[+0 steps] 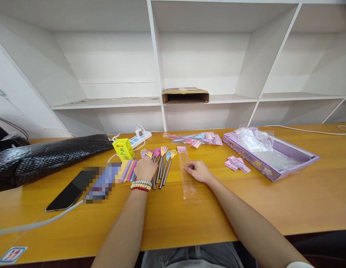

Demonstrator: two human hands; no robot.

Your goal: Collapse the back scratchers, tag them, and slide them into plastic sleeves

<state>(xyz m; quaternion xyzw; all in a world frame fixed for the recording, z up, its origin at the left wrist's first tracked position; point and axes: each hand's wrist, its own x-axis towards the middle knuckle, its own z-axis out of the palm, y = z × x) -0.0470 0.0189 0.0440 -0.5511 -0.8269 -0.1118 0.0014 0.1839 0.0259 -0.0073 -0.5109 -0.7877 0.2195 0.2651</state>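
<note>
Small telescopic back scratchers [165, 165] with metal rods and coloured claw heads lie in a group left of centre. My left hand [145, 169] is over their left side, next to a row of pastel handle sleeves [128, 170]. Its fingers look curled downward, and what they grip is hidden. Flat on the table, a long clear plastic bag [186, 184] with a pink header runs toward me. My right hand [199, 171] rests at the bag's right edge, thumb and forefinger tips together over it; whether they pinch the film is unclear.
Packed scratchers [195, 138] lie at the back. Pink cards [237, 163] sit near a purple box [273, 156] holding clear bags. At left are a yellow carton [124, 149], a power strip [141, 139], a phone [68, 191], a black bubble-wrap parcel [53, 158] and a white cable [39, 226].
</note>
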